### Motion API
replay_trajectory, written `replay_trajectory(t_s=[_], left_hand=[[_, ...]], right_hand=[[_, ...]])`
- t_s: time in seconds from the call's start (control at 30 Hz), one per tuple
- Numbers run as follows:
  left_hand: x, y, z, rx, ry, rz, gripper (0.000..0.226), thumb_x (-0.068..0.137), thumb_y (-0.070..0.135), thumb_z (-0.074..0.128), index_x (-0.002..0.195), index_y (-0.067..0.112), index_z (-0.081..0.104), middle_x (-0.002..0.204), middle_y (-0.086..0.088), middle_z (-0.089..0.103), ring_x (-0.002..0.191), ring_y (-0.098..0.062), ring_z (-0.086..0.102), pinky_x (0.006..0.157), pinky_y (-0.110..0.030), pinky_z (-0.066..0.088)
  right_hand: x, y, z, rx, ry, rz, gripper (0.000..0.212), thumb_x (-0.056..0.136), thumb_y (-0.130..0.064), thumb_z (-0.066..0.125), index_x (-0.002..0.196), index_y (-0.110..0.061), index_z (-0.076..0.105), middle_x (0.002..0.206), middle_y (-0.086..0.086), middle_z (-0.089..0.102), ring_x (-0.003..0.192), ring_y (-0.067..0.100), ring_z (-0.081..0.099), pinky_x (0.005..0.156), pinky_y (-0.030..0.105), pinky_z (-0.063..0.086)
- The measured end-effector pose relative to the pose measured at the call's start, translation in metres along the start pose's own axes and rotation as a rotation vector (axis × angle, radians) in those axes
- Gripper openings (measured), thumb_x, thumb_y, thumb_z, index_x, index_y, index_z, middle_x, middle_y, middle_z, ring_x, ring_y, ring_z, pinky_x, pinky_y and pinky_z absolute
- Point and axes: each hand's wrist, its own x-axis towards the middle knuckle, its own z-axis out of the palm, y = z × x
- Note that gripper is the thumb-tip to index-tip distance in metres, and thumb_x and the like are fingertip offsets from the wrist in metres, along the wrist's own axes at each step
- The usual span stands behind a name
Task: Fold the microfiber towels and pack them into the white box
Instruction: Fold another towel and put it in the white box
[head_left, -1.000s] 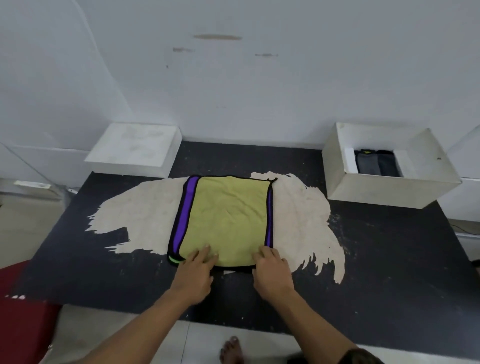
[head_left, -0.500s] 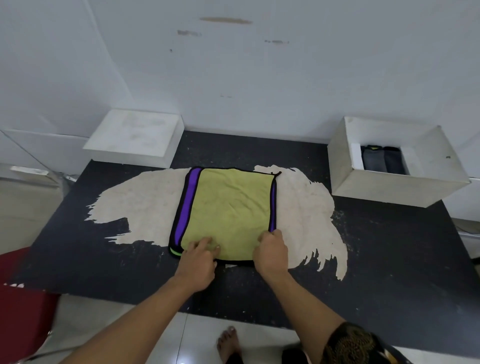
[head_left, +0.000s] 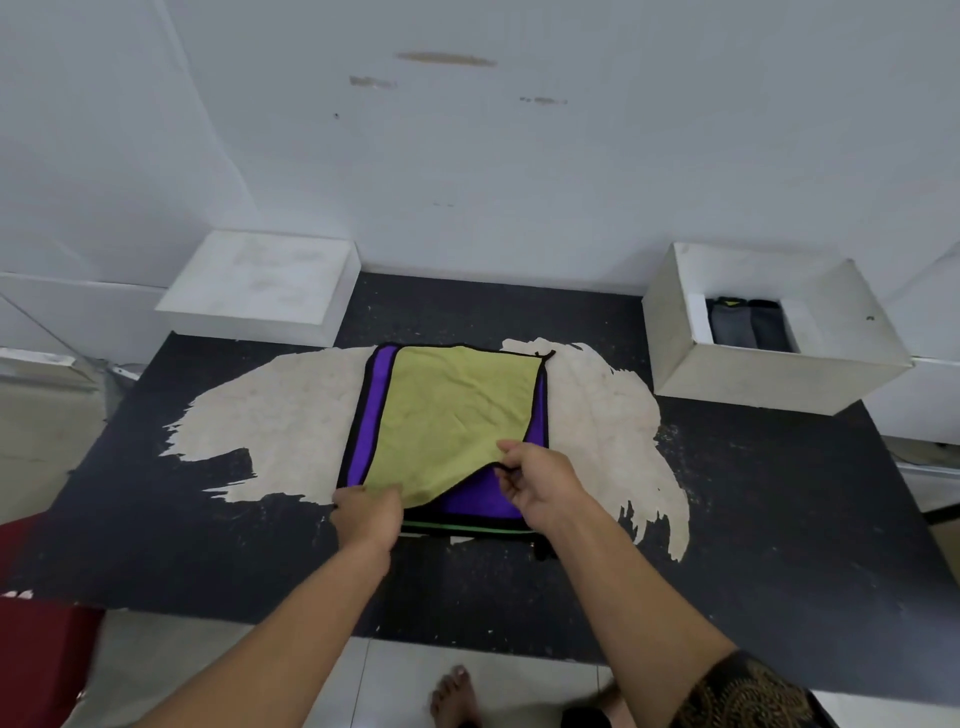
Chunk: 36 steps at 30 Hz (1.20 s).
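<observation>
The yellow-green towel (head_left: 452, 410) lies mid-table on a purple towel (head_left: 480, 501), white box (head_left: 769, 371) at two o'clock; the right hand (head_left: 540, 478) pinches its near right corner, raised; the left hand (head_left: 371, 514) grips the near left; best carry both corners level towards twelve o'clock, matching edges, leaving the purple towel flat.

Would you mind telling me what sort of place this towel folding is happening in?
Probably a bare indoor workroom used for packing: a worn black table against a scuffed white wall, a tiled floor, and an open white box holding folded towels.
</observation>
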Motion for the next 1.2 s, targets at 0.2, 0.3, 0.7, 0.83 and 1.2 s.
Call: replay_trajectory(t_s=[0.2, 0.3, 0.7, 0.83, 1.2], left_hand=[[0.007, 0.032, -0.005, -0.718, -0.111, -0.304, 0.043, 0.083, -0.011, 0.062, 0.124, -0.004, 0.054, 0.121, -0.022, 0.059, 0.096, -0.028, 0.061, 0.076, -0.032, 0.053], [0.005, 0.046, -0.016, -0.750, -0.174, -0.355, 0.038, 0.083, -0.013, 0.050, 0.119, -0.002, 0.056, 0.112, -0.019, 0.056, 0.083, -0.024, 0.056, 0.075, -0.029, 0.051], [0.007, 0.078, -0.037, -0.565, -0.285, -0.268, 0.024, 0.084, 0.003, 0.062, 0.107, 0.004, 0.062, 0.102, -0.009, 0.059, 0.085, -0.018, 0.057, 0.074, -0.032, 0.052], [0.011, 0.086, -0.033, -0.497, -0.134, -0.034, 0.009, 0.092, 0.010, 0.062, 0.101, 0.012, 0.065, 0.118, -0.012, 0.062, 0.105, -0.027, 0.059, 0.093, -0.040, 0.051], [-0.009, 0.165, -0.056, -0.411, -0.472, 0.187, 0.041, 0.092, -0.008, 0.033, 0.096, 0.010, 0.070, 0.095, -0.008, 0.067, 0.082, -0.016, 0.061, 0.058, -0.024, 0.057]], right_hand=[[-0.012, -0.009, 0.005, 0.080, -0.054, -0.052, 0.024, 0.085, 0.008, 0.055, 0.102, -0.001, 0.070, 0.084, 0.010, 0.066, 0.063, 0.014, 0.060, 0.056, 0.024, 0.052], [-0.015, -0.012, 0.001, 0.054, -0.063, -0.067, 0.028, 0.083, 0.007, 0.054, 0.105, -0.002, 0.069, 0.087, 0.009, 0.064, 0.062, 0.013, 0.057, 0.055, 0.024, 0.051], [-0.009, -0.029, -0.018, -0.111, 0.007, -0.200, 0.035, 0.083, 0.007, 0.056, 0.112, -0.009, 0.067, 0.078, 0.009, 0.066, 0.051, 0.012, 0.059, 0.049, 0.024, 0.049], [-0.001, -0.036, -0.018, -0.278, 0.071, -0.316, 0.016, 0.090, -0.007, 0.066, 0.101, -0.014, 0.073, 0.097, 0.006, 0.072, 0.073, 0.013, 0.067, 0.055, 0.024, 0.051], [-0.012, -0.093, -0.002, 0.071, 0.046, -0.410, 0.036, 0.081, 0.013, 0.048, 0.095, -0.007, 0.075, 0.102, 0.012, 0.070, 0.090, 0.025, 0.066, 0.077, 0.041, 0.059]])
